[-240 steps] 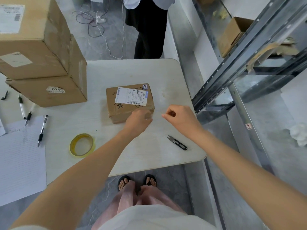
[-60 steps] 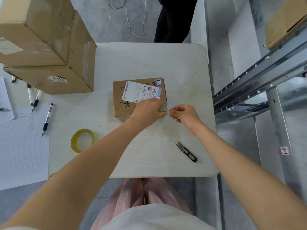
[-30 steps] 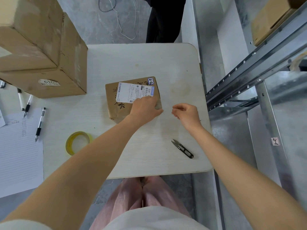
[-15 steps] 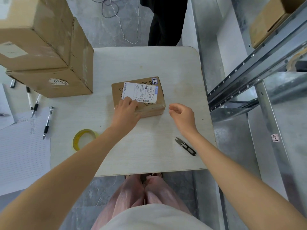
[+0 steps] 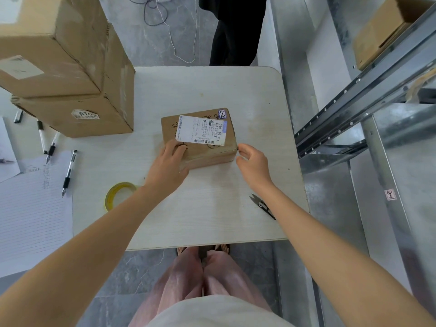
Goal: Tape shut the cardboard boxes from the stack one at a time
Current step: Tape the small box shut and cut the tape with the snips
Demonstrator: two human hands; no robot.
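The small cardboard box (image 5: 200, 153) lies flat near the middle of the table (image 5: 212, 223). It is a low brown block with soft, worn edges, black pen doodles and a white printed shipping label (image 5: 200, 129) stuck across its top. The left hand (image 5: 167, 166) grips its near left corner, with bent fingers on the top face and the thumb down the front side. The right hand (image 5: 253, 165) is cupped at the near right corner, forefinger and thumb curved in a C, the forefinger tip just at the box's edge. Whether anything thin sits between them cannot be made out. Both forearms reach in straight from the near edge of the table.

The table is pale with a faint wood grain and rounded corners. A ring of yellowish translucent tape (image 5: 119, 195) lies flat near the left forearm. Small black snips (image 5: 263, 206) lie beside the right forearm. Two larger creased cardboard boxes (image 5: 77, 86) are stacked at the far left.
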